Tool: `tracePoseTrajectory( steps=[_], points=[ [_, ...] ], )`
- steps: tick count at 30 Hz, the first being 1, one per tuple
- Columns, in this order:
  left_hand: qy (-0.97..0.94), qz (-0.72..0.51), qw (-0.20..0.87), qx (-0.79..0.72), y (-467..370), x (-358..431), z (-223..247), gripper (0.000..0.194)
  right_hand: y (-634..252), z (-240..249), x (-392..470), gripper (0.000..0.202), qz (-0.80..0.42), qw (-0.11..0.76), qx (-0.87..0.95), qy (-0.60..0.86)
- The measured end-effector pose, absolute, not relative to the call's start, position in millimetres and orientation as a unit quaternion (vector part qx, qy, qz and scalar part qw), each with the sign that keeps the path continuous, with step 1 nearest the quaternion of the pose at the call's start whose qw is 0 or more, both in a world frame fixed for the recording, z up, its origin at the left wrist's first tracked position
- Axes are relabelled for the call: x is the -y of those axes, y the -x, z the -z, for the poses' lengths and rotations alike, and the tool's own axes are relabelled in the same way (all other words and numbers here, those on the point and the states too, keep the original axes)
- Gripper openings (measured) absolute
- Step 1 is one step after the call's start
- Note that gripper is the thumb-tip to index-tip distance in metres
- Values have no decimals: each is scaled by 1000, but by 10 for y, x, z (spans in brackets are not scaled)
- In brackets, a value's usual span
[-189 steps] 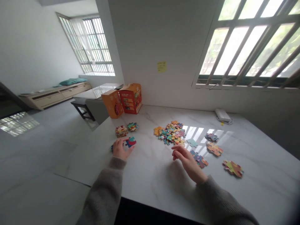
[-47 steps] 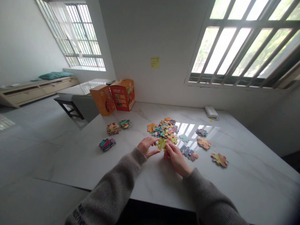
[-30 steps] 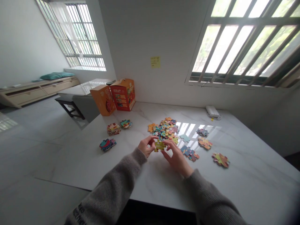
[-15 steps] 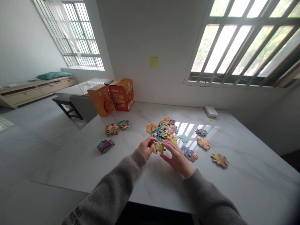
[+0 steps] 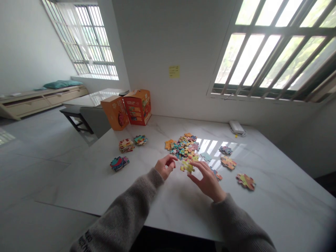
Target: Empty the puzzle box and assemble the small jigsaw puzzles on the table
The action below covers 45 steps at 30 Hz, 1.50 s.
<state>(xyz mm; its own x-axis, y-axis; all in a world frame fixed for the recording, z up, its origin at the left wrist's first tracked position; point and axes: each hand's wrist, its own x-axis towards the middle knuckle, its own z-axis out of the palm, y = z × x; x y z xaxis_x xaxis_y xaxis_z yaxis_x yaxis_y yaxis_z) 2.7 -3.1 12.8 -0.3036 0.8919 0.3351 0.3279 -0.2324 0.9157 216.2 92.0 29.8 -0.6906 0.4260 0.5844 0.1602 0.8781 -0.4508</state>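
Note:
Between the thumb and fingers of my right hand (image 5: 206, 180) is a yellow-green puzzle piece (image 5: 187, 166), gripped by its right side just in front of the pile. My left hand (image 5: 165, 166) is a short way to the left of that piece, fingers curled together with nothing visible in them. Behind both hands lies a heap of mixed puzzle pieces (image 5: 184, 145). A pale blue puzzle piece (image 5: 206, 156) lies apart to the heap's right. Partly hidden behind my right hand is a blue and orange group of pieces (image 5: 216, 174).
Small puzzle stacks stand at left: red-cream (image 5: 126, 145), teal-green (image 5: 140, 140) and blue-red (image 5: 119, 163). More lie at right: purple-grey (image 5: 225, 150), orange (image 5: 228, 162) and green-brown (image 5: 246, 181). Orange boxes (image 5: 138, 107) stand at the back left; a white device with a cable (image 5: 236, 127) sits back right.
The yellow-green piece has moved right with my right hand. My left hand has let go of it and stays nearly in place. The view has shifted slightly.

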Motion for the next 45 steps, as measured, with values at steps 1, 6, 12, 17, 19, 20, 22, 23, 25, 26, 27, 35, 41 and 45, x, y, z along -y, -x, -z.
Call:
tracePoseTrajectory(
  steps=[1, 6, 12, 17, 19, 20, 22, 23, 25, 26, 27, 35, 41, 45],
  points=[
    [-539, -570, 241, -571, -29, 35, -138, 19, -2270, -286, -954, 36, -174, 363, 898, 178],
    [-565, -554, 223, -569, -59, 49, -176, 18, -3133, -90, -1276, 31, -44, 368, 883, 287],
    [-597, -536, 225, -553, -134, 70, -201, 19, -4132, 138, -1628, 36, 124, 337, 830, 427],
    [-607, -521, 225, -556, -150, 72, -197, 18, -4314, 175, -1693, 32, 109, 279, 836, 460],
    [-606, -520, 225, -558, -143, 67, -185, 18, -4301, 176, -1692, 31, 98, 274, 839, 459],
    [-606, -520, 225, -558, -140, 65, -179, 18, -4282, 171, -1687, 30, 102, 279, 837, 459],
    [-606, -521, 224, -558, -138, 62, -171, 18, -4196, 143, -1656, 31, 116, 299, 828, 459],
    [-606, -520, 224, -558, -139, 61, -170, 18, -4118, 118, -1627, 30, 118, 310, 825, 456],
    [-609, -516, 222, -560, -141, 59, -171, 18, -3878, 44, -1542, 25, 97, 319, 836, 437],
    [-611, -513, 220, -562, -140, 57, -172, 18, -3718, -1, -1487, 22, 72, 314, 851, 415],
    [-612, -509, 218, -564, -138, 54, -173, 18, -3537, -49, -1428, 20, 42, 302, 872, 383],
    [-611, -493, 210, -583, -55, 11, -121, 19, -2533, -179, -1116, 42, -8, 224, 922, 315],
    [-617, -481, 221, -583, -56, 9, -94, 19, -2602, 40, -1214, 31, -20, 222, 898, 379],
    [-621, -479, 217, -582, -48, -5, -58, 18, -2515, 42, -1229, 25, -41, 218, 916, 335]
  ],
)
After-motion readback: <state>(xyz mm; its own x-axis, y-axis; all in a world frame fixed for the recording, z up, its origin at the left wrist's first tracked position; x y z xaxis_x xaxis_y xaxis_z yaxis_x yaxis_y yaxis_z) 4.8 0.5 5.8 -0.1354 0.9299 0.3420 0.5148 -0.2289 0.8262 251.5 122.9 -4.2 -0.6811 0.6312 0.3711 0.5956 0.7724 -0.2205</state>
